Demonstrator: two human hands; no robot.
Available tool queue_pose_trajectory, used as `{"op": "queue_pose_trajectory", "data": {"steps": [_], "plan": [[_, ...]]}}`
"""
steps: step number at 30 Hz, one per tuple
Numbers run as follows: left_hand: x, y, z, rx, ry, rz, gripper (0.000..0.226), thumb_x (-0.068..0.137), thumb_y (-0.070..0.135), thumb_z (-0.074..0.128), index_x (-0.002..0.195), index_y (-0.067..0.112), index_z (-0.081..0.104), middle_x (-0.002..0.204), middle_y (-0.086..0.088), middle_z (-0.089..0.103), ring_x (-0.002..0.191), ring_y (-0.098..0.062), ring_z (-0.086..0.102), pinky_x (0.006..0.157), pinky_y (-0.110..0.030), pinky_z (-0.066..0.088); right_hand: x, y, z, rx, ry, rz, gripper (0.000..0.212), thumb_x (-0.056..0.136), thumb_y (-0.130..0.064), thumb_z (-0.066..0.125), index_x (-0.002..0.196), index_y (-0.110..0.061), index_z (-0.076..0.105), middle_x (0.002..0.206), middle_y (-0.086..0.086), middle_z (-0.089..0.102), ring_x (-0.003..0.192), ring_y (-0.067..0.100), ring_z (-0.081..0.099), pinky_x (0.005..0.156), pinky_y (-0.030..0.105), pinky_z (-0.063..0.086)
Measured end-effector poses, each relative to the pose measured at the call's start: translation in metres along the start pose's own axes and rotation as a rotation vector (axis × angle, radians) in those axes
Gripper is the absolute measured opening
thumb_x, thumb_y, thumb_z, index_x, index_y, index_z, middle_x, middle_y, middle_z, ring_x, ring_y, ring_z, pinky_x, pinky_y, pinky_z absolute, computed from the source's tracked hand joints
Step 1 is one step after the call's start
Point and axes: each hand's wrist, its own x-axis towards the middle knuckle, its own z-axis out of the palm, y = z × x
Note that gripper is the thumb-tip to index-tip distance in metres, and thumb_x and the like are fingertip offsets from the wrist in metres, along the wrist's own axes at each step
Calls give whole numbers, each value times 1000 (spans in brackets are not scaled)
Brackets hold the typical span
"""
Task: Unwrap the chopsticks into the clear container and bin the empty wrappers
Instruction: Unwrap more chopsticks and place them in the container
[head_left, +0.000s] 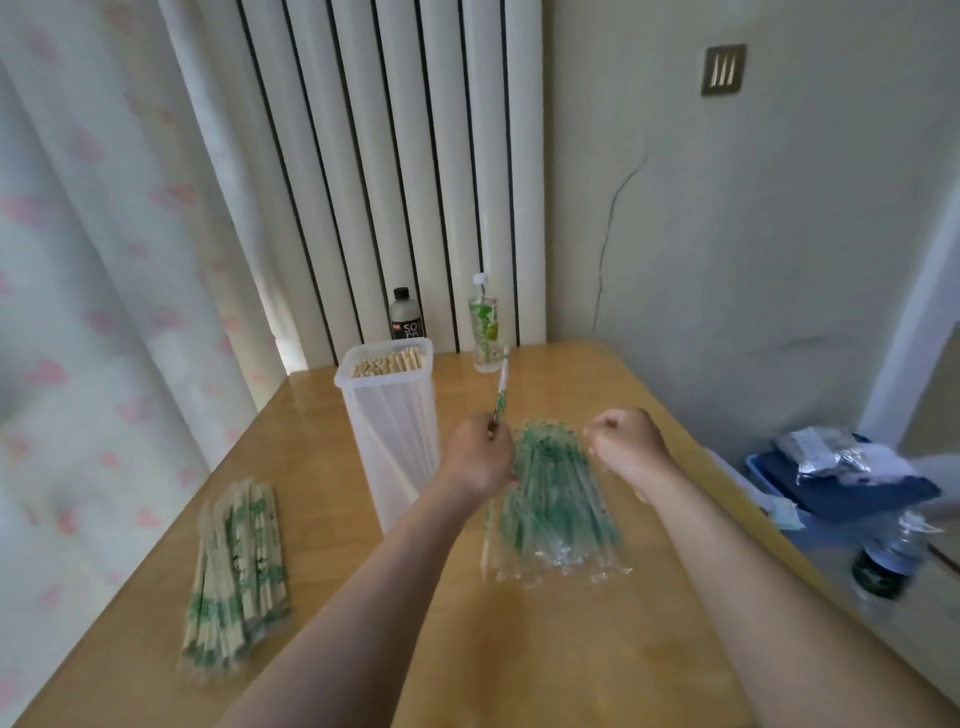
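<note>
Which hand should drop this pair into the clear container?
Left. The left hand grips the chopsticks and sits right beside the clear container; the right hand is curled, holding nothing visible, on the far side of the wrapper pile.

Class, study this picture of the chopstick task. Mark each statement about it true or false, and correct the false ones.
1. The clear container stands upright with chopsticks in it. True.
2. The left hand holds a wrapped chopstick that points upward. True.
3. The pile of wrapped chopsticks lies to the right of the container. False: it lies to the container's left, near the table edge. The empty wrappers lie to its right.
4. The dark bottle and the green-labelled bottle lie on their sides. False: both stand upright at the back.
</note>
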Motion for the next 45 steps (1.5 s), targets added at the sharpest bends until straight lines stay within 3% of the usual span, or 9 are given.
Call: {"op": "queue_pose_trajectory", "data": {"steps": [4, 9, 15, 20, 25, 32, 36, 41, 45], "plan": [[32, -9, 15, 275, 57, -53, 24, 97, 23, 52, 117, 11, 58, 106, -11, 65, 95, -28, 64, 81, -36, 54, 5, 51, 8, -100, -13, 75, 24, 94, -8, 49, 70, -11, 54, 71, 8, 54, 62, 23, 46, 55, 32, 32], [61, -19, 25, 426, 64, -145, 40, 93, 20, 62, 130, 13, 51, 121, -12, 59, 107, -31, 60, 86, -37, 53, 6, 78, 20, -174, 48, 12, 21, 93, -10, 53, 72, -13, 57, 69, 4, 59, 61, 21, 53, 51, 31, 34], [76, -35, 38, 536, 34, -193, 25, 90, 19, 63, 112, 8, 59, 112, -11, 60, 99, -31, 60, 81, -37, 53, 9, 84, 23, -145, 47, -45, 29, 92, -10, 53, 64, -15, 45, 61, 2, 50, 56, 21, 45, 50, 33, 30], [79, -42, 44, 525, 18, -192, 18, 90, 22, 66, 93, 4, 68, 96, -15, 69, 85, -28, 65, 71, -40, 54, 11, 87, 24, -138, 53, -74, 20, 90, -11, 53, 70, -8, 53, 66, 8, 60, 64, 30, 57, 52, 35, 35], [77, -44, 41, 497, 23, -181, 24, 92, 24, 58, 73, 11, 53, 73, -7, 53, 64, -23, 48, 58, -32, 38, 12, 88, 26, -117, 52, -71, 17, 88, -11, 54, 71, -9, 54, 62, 4, 57, 56, 21, 48, 50, 32, 33], [70, -54, 36, 493, 14, -219, 22, 90, 16, 57, 70, 11, 51, 66, -8, 53, 57, -25, 52, 53, -32, 43, 8, 88, 24, -124, 57, -89, 22, 91, -11, 55, 68, -13, 53, 61, 1, 57, 54, 18, 47, 46, 29, 30], [68, -58, 34, 539, 31, -273, 9, 89, 11, 56, 90, 4, 61, 76, -13, 66, 67, -28, 68, 54, -32, 55, 8, 88, 24, -108, 58, -94, 24, 91, -11, 55, 67, -13, 51, 61, 0, 55, 54, 17, 46, 46, 28, 31], [66, -55, 34, 604, 63, -279, 15, 92, 9, 55, 77, 8, 52, 67, -6, 55, 56, -20, 54, 44, -22, 39, 9, 89, 25, -97, 58, -91, 19, 89, -11, 54, 70, -10, 55, 64, 5, 60, 55, 19, 48, 48, 30, 33], [65, -54, 40, 603, 31, -280, 10, 89, 6, 55, 82, 3, 61, 75, -10, 62, 63, -24, 60, 49, -27, 45, 10, 89, 24, -92, 57, -90, 20, 89, -12, 54, 68, -12, 54, 63, 4, 59, 55, 20, 49, 48, 30, 33]]}}
